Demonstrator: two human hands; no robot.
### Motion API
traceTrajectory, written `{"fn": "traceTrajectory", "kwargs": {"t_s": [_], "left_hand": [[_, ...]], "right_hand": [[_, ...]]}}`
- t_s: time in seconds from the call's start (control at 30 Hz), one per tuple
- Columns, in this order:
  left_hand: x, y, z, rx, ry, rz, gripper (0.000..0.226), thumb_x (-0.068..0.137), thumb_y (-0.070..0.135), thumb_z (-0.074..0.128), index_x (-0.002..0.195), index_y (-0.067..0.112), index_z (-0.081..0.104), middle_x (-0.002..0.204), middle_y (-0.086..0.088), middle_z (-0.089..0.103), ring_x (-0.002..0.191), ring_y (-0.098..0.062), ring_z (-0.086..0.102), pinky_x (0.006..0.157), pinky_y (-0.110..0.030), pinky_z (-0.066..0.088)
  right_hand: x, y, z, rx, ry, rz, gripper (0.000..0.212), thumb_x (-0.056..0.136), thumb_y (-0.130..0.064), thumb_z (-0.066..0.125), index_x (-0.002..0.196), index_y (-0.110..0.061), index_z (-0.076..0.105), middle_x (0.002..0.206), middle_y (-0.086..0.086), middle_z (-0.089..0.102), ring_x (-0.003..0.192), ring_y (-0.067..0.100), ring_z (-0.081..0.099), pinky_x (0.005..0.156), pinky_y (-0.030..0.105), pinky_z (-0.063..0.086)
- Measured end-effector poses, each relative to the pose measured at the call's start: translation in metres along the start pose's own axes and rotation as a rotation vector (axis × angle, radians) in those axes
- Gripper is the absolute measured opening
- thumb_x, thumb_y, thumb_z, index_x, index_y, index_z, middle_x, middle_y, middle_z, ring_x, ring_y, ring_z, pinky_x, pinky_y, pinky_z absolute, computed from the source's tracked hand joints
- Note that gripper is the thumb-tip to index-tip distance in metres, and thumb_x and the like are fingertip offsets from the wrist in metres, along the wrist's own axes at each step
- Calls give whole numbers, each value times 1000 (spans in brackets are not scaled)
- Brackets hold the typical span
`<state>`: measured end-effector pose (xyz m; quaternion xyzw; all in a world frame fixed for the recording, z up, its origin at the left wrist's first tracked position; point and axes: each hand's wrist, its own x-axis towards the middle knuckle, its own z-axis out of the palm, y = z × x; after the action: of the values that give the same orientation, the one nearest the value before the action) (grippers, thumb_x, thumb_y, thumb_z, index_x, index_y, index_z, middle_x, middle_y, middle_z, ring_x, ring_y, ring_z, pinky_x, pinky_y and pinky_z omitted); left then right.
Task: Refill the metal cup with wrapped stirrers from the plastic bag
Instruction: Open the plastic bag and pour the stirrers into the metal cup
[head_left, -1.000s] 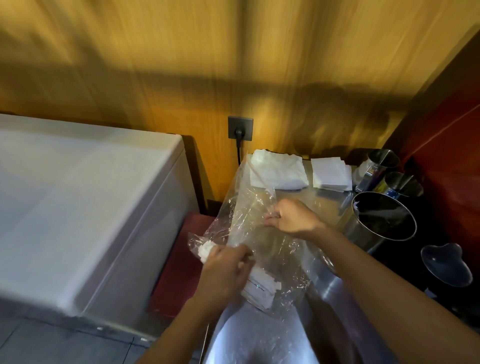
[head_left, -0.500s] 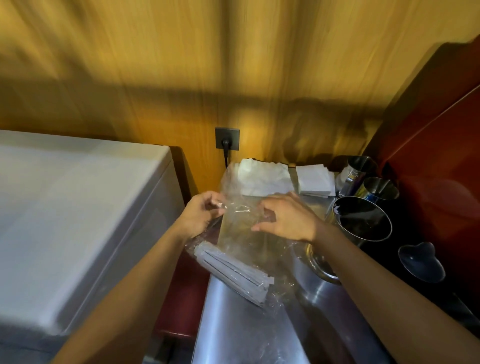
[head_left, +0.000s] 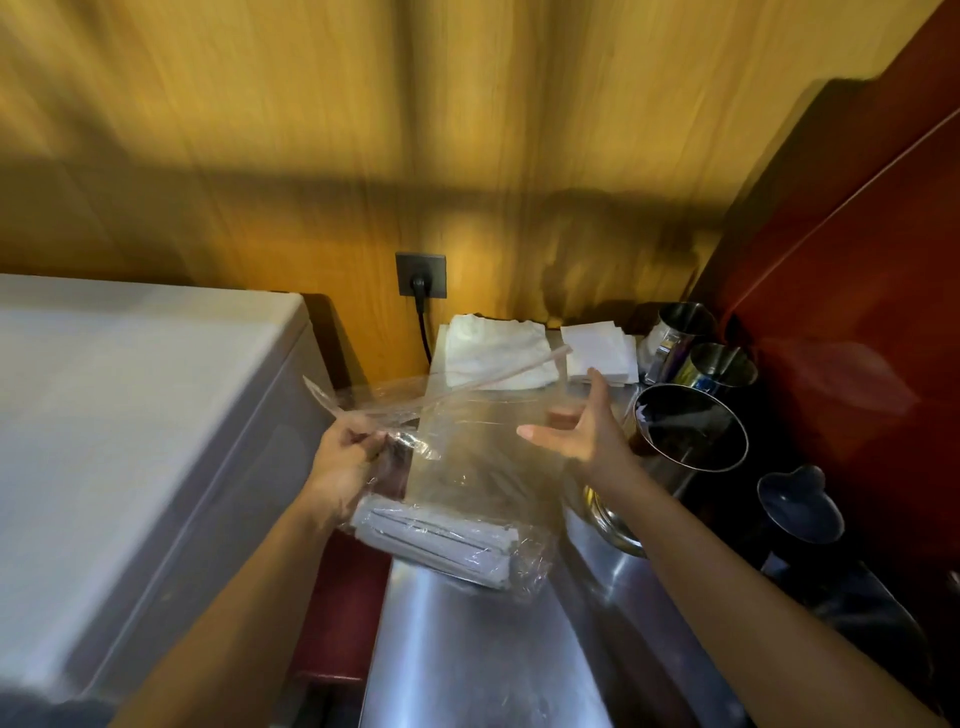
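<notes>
The wrapped stirrers are bunched at the bottom of the plastic bag, which sags onto the near edge of the steel counter. Your left hand has the bag's mouth pinched shut-fisted on the left side; your right hand is spread wide, fingers splayed, holding nothing, right at the opening. I'd pull the film taut with the left so the mouth gapes, then slide the right in flat and grab a whole bundle, not singles. The big metal cup sits just right of that hand, two smaller cups behind it, napkin stacks at the back.
</notes>
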<state>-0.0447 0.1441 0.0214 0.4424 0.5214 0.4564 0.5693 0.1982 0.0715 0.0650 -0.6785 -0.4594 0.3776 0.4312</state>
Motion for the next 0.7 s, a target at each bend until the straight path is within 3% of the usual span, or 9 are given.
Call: {"fn": "traceTrajectory", "kwargs": {"t_s": [0.07, 0.13, 0.17, 0.23, 0.33, 0.47, 0.6, 0.7], "left_hand": [[-2, 0, -3, 36, 3, 8, 12, 87, -7, 50, 82, 4, 53, 77, -13, 54, 65, -23, 54, 56, -32, 49], [-4, 5, -7, 57, 7, 46, 25, 83, -6, 56, 74, 17, 57, 74, -8, 60, 59, -17, 58, 52, -30, 49], [-5, 10, -9, 60, 12, 72, 31, 81, -5, 58, 69, 22, 59, 71, -4, 64, 58, -16, 59, 51, -30, 49], [-5, 26, -14, 99, -10, 147, 30, 81, -3, 60, 66, 22, 59, 65, 8, 69, 61, -14, 61, 56, -29, 49], [-6, 62, -18, 146, -46, 286, 23, 80, -1, 61, 69, 17, 55, 65, 12, 70, 68, -4, 64, 68, -25, 49], [-15, 110, -10, 102, -33, 440, 25, 81, 1, 62, 65, 18, 53, 61, 11, 63, 57, 0, 60, 59, -13, 50], [-25, 135, -3, 83, -30, 509, 21, 83, 3, 61, 68, 11, 49, 65, -7, 56, 49, -2, 56, 53, -12, 48], [-29, 142, -2, 74, -33, 504, 23, 81, 0, 62, 68, 12, 49, 60, -1, 59, 51, -6, 56, 56, -16, 49]], "right_hand": [[-2, 6, 3, 121, -43, 5, 49, 71, -6, 76, 113, -3, 52, 94, 19, 65, 83, 29, 62, 70, 31, 53], [-5, 7, 2, 84, -15, -34, 14, 73, 3, 70, 85, -2, 63, 73, 14, 66, 66, 26, 61, 58, 25, 50], [-5, 3, 0, 62, 13, -54, 10, 74, 3, 69, 79, -3, 65, 70, 12, 66, 63, 23, 62, 57, 25, 50], [-3, -9, -4, 111, 69, -70, 9, 76, 5, 67, 82, 1, 64, 72, 12, 64, 57, 13, 63, 53, 22, 51], [-2, -35, -13, 286, 142, -104, 10, 76, 6, 66, 81, -2, 61, 67, 7, 60, 44, 2, 58, 44, 15, 48], [-2, -67, -25, 307, 215, -246, 16, 76, -3, 69, 77, -17, 61, 72, 2, 65, 55, 2, 63, 52, 16, 51], [-3, -92, -33, 362, 272, -328, 15, 77, -8, 69, 80, -20, 60, 73, 2, 67, 56, 4, 64, 51, 13, 49], [-3, -102, -38, 388, 284, -356, 12, 79, -9, 68, 79, -19, 61, 71, 2, 68, 57, 7, 65, 50, 14, 49]]}}
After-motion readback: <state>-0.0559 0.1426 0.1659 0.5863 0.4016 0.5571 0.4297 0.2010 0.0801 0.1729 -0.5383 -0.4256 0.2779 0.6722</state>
